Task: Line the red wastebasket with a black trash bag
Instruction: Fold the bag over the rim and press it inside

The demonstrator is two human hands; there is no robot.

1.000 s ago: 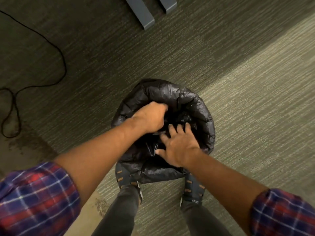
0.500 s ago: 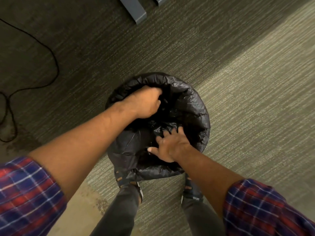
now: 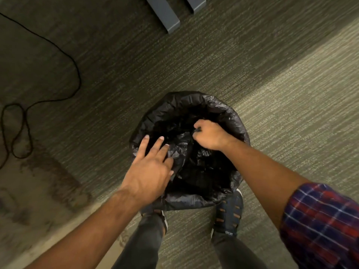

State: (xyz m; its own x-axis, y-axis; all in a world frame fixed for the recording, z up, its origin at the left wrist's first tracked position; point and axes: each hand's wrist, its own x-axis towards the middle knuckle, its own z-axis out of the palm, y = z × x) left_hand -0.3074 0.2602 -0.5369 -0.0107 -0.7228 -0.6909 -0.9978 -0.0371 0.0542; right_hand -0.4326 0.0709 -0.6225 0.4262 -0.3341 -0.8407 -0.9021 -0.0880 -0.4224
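Note:
A black trash bag is draped over the round wastebasket on the carpet just ahead of my feet; the bag hides the red basket completely. My left hand lies flat with fingers spread on the bag at the near-left rim. My right hand is a fist inside the opening toward the right, clutching a fold of the black plastic. The bag's inside is dark and crumpled.
A black cable loops over the carpet at the left. Two grey furniture legs stand at the top. My shoes touch the basket's near side. A stained, lighter floor patch lies at the lower left.
My left hand left the far rim, opened and came to the near-left rim. My right hand moved from the near centre to the right and closed on bag plastic.

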